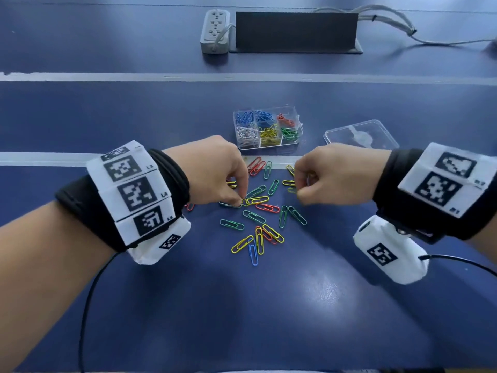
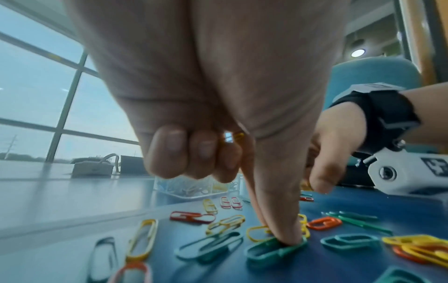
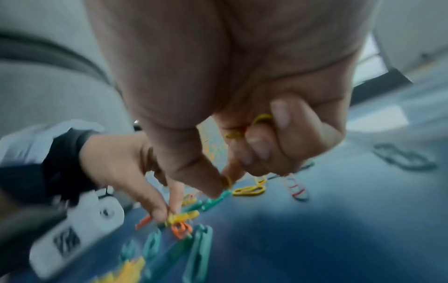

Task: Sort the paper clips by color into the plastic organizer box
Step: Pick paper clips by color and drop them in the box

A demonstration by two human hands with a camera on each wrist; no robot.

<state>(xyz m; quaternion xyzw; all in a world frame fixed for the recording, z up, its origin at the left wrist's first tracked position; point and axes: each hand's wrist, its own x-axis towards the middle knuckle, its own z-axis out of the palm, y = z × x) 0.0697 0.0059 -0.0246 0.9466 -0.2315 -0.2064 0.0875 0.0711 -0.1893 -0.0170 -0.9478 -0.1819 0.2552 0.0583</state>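
Clear plastic organizer box (image 1: 268, 128), seen from the head camera, stands open on the blue table (image 1: 322, 305) with clips sorted by colour in its compartments, its lid (image 1: 361, 133) just to the right and loose paper clips (image 1: 258, 211) scattered in front between both hands. From the left wrist, the left hand (image 2: 218, 118) presses thumb and forefinger onto a green clip (image 2: 274, 249), other fingers curled over a yellow one. From the right wrist, blurred, the right hand (image 3: 242, 107) is curled around yellow clips (image 3: 260, 119), thumb and forefinger pinching another.
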